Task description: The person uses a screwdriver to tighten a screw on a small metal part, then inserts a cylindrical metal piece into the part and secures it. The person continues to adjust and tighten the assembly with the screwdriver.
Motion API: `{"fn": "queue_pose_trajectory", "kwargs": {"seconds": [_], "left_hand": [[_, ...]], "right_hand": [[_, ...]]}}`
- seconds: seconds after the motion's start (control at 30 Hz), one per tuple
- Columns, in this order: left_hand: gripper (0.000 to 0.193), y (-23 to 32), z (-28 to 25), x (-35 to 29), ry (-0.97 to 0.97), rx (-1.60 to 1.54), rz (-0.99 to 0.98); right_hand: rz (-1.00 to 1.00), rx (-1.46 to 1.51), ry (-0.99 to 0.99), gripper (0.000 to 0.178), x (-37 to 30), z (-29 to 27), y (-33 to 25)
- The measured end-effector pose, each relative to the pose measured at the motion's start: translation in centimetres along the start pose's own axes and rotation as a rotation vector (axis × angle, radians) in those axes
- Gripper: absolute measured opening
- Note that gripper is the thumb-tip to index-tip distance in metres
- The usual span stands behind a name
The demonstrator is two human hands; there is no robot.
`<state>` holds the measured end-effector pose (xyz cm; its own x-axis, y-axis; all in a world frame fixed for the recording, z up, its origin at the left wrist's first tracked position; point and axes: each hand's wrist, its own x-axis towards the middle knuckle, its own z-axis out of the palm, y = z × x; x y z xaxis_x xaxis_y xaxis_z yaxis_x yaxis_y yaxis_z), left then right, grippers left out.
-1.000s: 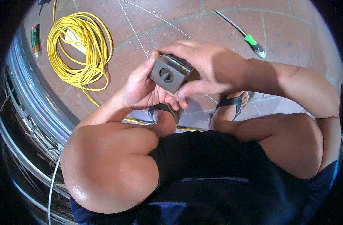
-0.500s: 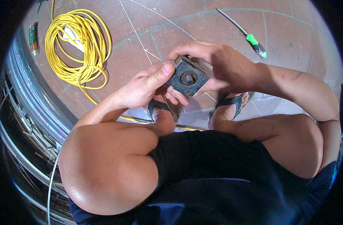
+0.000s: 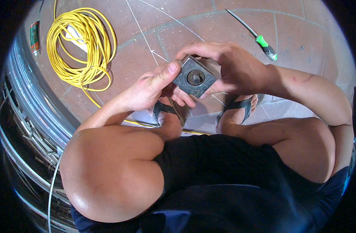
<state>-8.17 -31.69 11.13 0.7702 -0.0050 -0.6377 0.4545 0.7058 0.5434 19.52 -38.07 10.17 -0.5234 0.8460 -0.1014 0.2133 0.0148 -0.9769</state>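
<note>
Between both hands I hold a dark, worn square metal block [image 3: 187, 80] above the floor, over my feet. Its face points up at me, with a round recess in the middle and a bolt-like stub inside. My left hand [image 3: 152, 86] grips the left corner, thumb on the edge and fingers curled beneath. My right hand [image 3: 238, 70] wraps the far and right sides, with its thumb at the near corner and its index finger across the far corner. The underside of the block is hidden.
A coil of yellow cable [image 3: 104, 50] lies at far left, its tail running toward my feet. Beside it is a green-and-red tube [image 3: 34, 37]. A green-and-black screwdriver [image 3: 261, 41] rests at far right. Metal pipes [image 3: 41, 83] and rods line the left. Tiles bear white lines.
The block has tilted slightly in my hands, so its recessed face now shows more squarely. Both hands keep their hold and have barely moved.
</note>
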Motion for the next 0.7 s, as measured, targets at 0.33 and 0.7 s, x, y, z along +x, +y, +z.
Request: {"fn": "queue_pose_trajectory", "kwargs": {"seconds": [0.33,0.7], "left_hand": [[0.097,-0.5,0.4,0.3,0.105,-0.023,-0.072],[0.103,0.7,0.7,0.8,0.111,-0.192,-0.102]], "right_hand": [[0.127,0.122,-0.079,0.093,-0.2,-0.3,0.2],[0.225,0.309,-0.184,0.078,0.1,-0.9,0.0]]}}
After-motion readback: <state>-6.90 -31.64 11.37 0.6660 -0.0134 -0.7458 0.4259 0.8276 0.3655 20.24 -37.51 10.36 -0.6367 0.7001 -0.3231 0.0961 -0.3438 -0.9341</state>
